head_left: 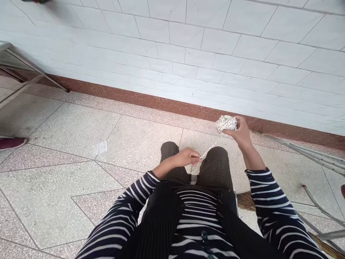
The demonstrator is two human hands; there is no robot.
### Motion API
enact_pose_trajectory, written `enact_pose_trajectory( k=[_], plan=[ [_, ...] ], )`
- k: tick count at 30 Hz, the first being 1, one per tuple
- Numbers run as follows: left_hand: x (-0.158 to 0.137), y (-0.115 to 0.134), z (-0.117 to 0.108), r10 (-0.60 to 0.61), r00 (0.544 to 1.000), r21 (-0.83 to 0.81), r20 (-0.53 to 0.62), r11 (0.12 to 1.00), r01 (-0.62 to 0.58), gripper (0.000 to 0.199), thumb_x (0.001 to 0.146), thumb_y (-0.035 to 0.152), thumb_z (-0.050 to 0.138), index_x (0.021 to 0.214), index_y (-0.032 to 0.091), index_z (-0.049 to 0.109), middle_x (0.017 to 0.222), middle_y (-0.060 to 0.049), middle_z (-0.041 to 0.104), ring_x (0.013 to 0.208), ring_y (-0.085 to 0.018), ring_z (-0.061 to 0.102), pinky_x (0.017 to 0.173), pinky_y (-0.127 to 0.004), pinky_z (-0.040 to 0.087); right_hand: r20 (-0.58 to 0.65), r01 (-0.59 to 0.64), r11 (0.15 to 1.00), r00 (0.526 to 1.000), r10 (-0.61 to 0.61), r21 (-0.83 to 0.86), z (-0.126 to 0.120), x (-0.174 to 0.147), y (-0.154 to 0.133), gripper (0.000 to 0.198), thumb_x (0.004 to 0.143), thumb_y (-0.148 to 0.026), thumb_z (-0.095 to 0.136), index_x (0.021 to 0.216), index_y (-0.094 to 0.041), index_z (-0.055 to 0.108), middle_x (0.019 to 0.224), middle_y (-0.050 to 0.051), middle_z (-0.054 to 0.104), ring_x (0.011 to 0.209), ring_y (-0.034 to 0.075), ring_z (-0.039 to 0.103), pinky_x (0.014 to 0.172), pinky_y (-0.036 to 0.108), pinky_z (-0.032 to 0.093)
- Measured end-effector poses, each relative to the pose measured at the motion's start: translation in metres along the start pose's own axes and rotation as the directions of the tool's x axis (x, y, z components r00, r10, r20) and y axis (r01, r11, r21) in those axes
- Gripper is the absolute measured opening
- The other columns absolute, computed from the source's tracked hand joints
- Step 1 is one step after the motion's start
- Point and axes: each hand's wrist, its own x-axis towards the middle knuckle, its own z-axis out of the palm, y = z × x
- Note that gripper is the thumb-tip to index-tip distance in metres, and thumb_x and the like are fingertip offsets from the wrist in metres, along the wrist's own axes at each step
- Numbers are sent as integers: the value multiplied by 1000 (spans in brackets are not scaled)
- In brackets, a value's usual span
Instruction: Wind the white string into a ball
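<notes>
A broom [245, 200] and metal frame [309, 154] flank the right hand [241, 133].

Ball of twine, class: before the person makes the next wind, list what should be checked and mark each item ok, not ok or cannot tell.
1. Ball of twine gripped: the right hand holds it raised in front of the knees. Ok.
2. Strand under control: the left hand pinches it between thumb and fingers. Ok.
3. Strand taut and free of knots between the two hands: it runs in a straight line. Ok.
4. Supply below the left hand free to feed: hidden between the knees. Cannot tell.
5. Strand clear of the broom lying on the floor by the right leg: apart from it. Ok.
</notes>
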Motion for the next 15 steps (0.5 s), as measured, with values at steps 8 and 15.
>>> enact_pose_trajectory(
  k=[8,15],
  plan=[
    [33,34,-53,214,946,385,-244,917,-108,32,94,35,58,69,16,67,67,0,65,69,-13,58,72,-24,39,542,-520,835,760,357,179,65,-83,24,75,52,-22,78,123,-25,55,108,4,62,105,29,58,95,44,47],
    [66,-27,-14,22,972,164,-232,986,16,31,93,35,57,73,14,70,78,-2,71,76,-16,63,75,-24,44,616,-567,513,782,91,644,25,-107,3,74,47,-15,75,119,-26,63,118,2,68,114,27,60,98,35,44]
  ],
)
